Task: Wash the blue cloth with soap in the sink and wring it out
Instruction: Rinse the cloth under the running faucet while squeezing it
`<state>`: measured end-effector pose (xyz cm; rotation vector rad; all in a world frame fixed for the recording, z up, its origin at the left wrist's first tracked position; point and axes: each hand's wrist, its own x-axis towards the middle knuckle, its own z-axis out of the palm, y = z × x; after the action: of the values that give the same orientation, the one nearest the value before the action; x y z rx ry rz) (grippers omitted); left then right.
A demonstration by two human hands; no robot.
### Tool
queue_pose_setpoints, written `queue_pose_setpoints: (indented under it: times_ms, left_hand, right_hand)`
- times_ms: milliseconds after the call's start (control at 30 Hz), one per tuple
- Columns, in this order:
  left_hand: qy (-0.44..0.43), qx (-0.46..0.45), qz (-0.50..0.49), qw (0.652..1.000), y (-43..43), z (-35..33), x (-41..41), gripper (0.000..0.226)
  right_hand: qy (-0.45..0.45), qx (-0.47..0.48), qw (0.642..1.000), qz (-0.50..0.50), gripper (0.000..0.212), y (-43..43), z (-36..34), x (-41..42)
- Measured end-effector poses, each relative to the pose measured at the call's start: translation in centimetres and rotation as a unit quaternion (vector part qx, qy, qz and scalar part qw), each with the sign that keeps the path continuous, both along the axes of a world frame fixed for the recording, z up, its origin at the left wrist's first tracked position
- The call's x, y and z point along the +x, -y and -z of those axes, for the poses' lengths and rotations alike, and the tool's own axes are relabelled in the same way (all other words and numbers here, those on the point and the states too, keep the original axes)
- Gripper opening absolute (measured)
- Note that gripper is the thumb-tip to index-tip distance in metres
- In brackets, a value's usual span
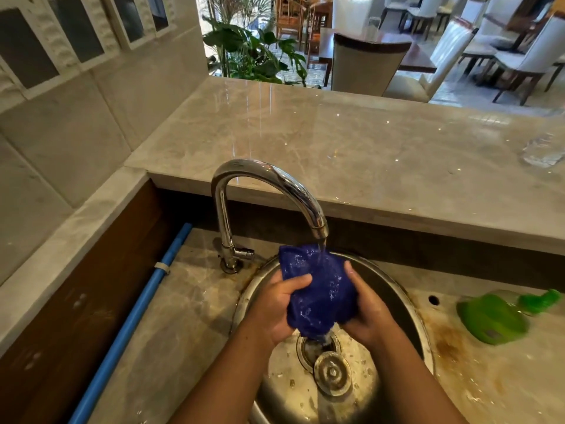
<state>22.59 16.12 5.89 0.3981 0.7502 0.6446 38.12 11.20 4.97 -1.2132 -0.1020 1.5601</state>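
A wet, bunched blue cloth (318,289) hangs over the round steel sink (406,304), right under the chrome tap (269,185), whose water stream falls onto its top. My left hand (275,304) grips the cloth's left side, thumb across the front. My right hand (370,310) grips its right side. Water drips from the cloth's lower end toward the drain. A green soap bottle (495,316) lies on its side on the counter to the right of the sink.
The sink's metal strainer plug (331,374) sits loose beside the drain hole. A blue pipe (134,319) runs along the wet lower counter at left. A raised marble ledge (351,142) stands behind the tap, with a clear plastic item (542,149) at its right end.
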Motion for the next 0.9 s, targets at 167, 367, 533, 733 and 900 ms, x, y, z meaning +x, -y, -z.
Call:
queue_pose_setpoints:
  times_ms: [167, 367, 533, 733, 900]
  left_hand:
    - [-0.096, -0.027, -0.055, 0.994, -1.3, 1.1, -0.6, 0.035]
    - [-0.014, -0.089, -0.071, 0.993, -0.3, -0.1, 1.5, 0.031]
    - [0.017, -0.106, -0.062, 0.992, 0.8, 0.8, 2.4, 0.041]
    - [-0.003, -0.058, -0.046, 0.997, -0.1, 1.0, 2.0, 0.047]
    - [-0.013, -0.067, -0.033, 0.997, -0.8, 0.7, 2.4, 0.049]
  right_hand:
    - [0.32, 0.064, 0.944, -0.051, 0.019, -1.2, -0.7, -0.5]
    - [0.529, 0.145, 0.836, -0.007, 0.012, -1.5, -1.1, -5.9]
    - [0.62, 0.069, 0.782, -0.004, 0.019, -3.7, 1.2, -5.1]
    - [0.58, 0.057, 0.812, 0.032, 0.016, -3.2, 1.1, -2.3]
    - [0.633, 0.155, 0.759, -0.011, 0.008, -1.4, 0.5, -6.0]
